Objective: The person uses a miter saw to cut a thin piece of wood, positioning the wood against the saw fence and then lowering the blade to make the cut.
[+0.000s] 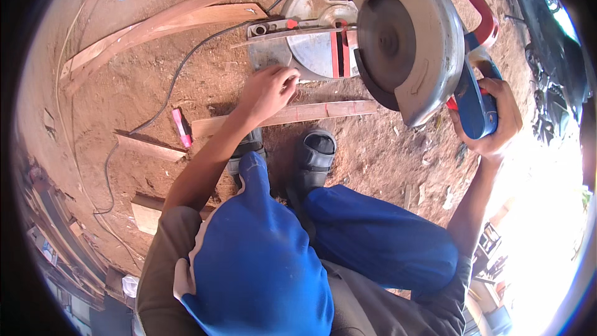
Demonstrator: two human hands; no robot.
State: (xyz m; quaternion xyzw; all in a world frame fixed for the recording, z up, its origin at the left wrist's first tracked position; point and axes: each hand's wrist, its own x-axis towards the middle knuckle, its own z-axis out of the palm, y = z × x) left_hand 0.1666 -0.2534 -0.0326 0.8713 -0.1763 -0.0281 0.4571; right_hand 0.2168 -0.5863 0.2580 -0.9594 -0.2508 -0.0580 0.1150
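My right hand grips the blue handle of a mitre saw, at its red trigger. The saw's large head, with a round blade in its guard, is over the right part of the metal base. A thin strip lies across the base. My left hand is at the base's front left, fingers curled; what they hold, if anything, is hidden. A wooden board with red marks lies on the ground between the base and my sandalled feet.
Long boards lie at upper left, offcuts and a pink marker at left. A cable crosses the dirt ground. Blue cloth covers my lap. A dark motorbike-like object stands at right; stacked planks fill the left edge.
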